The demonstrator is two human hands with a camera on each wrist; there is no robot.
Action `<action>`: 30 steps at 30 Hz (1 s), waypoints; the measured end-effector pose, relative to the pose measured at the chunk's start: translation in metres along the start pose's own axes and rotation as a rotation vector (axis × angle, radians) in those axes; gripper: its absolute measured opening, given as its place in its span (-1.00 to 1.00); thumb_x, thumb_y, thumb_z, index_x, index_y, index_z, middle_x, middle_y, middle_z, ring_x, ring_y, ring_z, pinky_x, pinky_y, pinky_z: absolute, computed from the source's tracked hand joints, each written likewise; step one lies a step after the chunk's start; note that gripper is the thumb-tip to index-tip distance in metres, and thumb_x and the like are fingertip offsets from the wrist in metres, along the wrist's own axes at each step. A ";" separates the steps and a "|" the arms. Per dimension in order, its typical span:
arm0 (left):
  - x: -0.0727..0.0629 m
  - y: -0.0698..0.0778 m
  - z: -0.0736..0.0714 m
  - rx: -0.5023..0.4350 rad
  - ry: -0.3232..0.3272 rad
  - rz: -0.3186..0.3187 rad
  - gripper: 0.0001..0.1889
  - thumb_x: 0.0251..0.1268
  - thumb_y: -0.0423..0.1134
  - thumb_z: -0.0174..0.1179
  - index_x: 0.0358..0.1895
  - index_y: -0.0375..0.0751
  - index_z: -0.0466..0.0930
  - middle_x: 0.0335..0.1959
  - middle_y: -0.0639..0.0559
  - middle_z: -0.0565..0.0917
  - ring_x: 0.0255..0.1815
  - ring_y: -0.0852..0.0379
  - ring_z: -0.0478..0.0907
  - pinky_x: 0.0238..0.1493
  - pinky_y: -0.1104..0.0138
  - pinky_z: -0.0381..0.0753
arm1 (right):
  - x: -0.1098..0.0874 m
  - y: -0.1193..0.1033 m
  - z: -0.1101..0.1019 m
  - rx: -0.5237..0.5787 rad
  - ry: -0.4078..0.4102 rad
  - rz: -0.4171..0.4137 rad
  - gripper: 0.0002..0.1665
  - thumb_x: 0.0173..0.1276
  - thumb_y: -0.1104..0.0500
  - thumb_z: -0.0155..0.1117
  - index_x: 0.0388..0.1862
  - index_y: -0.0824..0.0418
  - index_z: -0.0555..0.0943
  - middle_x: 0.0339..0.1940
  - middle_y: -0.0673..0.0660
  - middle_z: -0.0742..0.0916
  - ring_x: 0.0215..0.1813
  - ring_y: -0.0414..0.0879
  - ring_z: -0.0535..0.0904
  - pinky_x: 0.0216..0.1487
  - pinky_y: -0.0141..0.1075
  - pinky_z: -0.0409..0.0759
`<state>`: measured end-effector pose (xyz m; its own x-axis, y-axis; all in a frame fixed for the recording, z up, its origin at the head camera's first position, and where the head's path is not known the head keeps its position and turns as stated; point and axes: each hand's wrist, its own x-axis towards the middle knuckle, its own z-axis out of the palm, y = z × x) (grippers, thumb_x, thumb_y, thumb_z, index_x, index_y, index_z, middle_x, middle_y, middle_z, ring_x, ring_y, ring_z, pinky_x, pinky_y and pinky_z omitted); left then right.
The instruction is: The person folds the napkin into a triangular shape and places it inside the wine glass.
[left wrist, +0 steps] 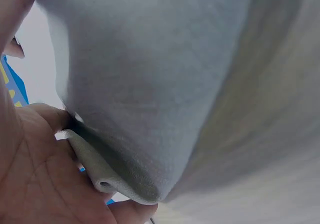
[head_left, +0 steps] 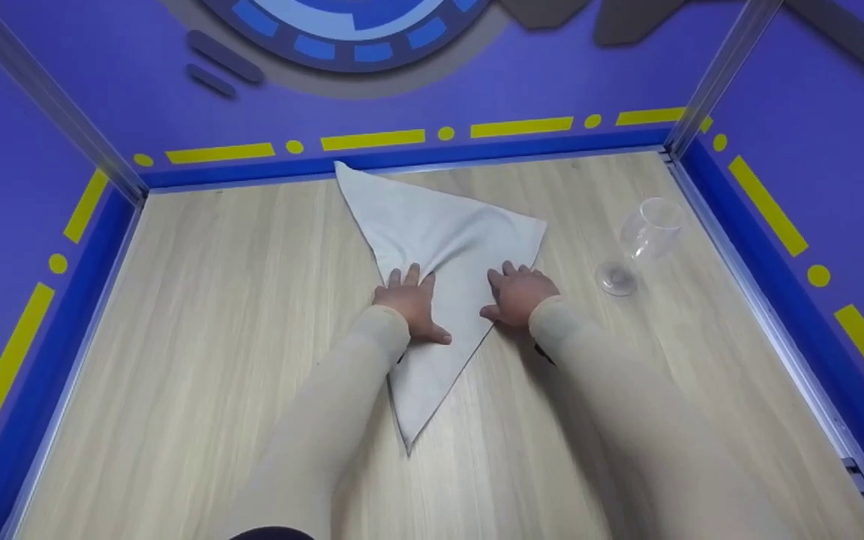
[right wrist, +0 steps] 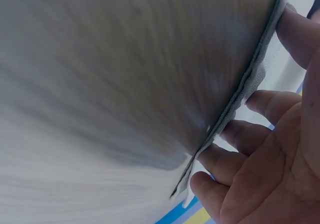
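A light grey cloth napkin [head_left: 462, 240], folded to a pointed shape, lies on the table with one tip toward the person and soft creases across its upper part. On its left edge rests the left hand [head_left: 411, 304], fingers spread and thumb stretched over the fabric. The right hand [head_left: 520, 294] touches the opposite edge with its fingers on top. In the left wrist view, the napkin [left wrist: 150, 84] shows a rolled fold beside the fingers. Along the edge of the napkin [right wrist: 237, 96] in the right wrist view, fingertips press in a row; layers show there.
A clear stemmed glass [head_left: 649, 232] lies tilted or stands on the wooden table [head_left: 214, 337], right of the right hand; which of the two I cannot tell. Blue-purple panels [head_left: 402, 112] with yellow marks border the table at the back and both sides.
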<state>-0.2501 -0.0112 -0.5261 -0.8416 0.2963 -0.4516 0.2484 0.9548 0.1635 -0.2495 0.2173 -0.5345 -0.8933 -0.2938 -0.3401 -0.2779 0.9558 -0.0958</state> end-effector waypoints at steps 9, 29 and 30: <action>0.000 0.012 -0.006 0.150 0.045 0.031 0.36 -0.13 0.43 0.58 0.72 -0.05 0.05 0.78 -0.21 -0.26 0.76 -0.39 -0.25 0.67 -0.30 -0.07 | 0.008 0.003 -0.009 0.004 0.034 -0.013 -0.27 0.42 -0.28 0.34 0.28 0.25 0.59 0.19 0.38 0.74 0.16 0.30 0.71 0.17 0.15 0.68; 0.001 0.004 -0.006 0.054 -0.074 0.052 0.42 -0.12 0.32 0.63 0.75 0.34 -0.25 0.78 -0.18 -0.20 0.72 -0.51 -0.20 0.66 -0.23 0.10 | 0.006 0.013 -0.007 0.051 -0.051 0.044 0.10 0.42 -0.36 0.30 0.71 0.19 0.20 0.69 0.44 0.25 0.64 0.47 0.22 0.55 0.24 0.36; 0.002 0.003 -0.006 0.054 -0.074 0.053 0.45 -0.13 0.32 0.64 0.74 0.37 -0.29 0.78 -0.18 -0.20 0.72 -0.51 -0.19 0.66 -0.22 0.11 | 0.006 0.013 -0.007 0.048 -0.048 0.042 0.10 0.42 -0.36 0.30 0.70 0.19 0.21 0.68 0.45 0.26 0.63 0.47 0.24 0.54 0.24 0.38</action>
<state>-0.2538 -0.0077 -0.5210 -0.7895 0.3455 -0.5072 0.3187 0.9371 0.1424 -0.2608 0.2276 -0.5312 -0.8853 -0.2542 -0.3894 -0.2226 0.9669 -0.1250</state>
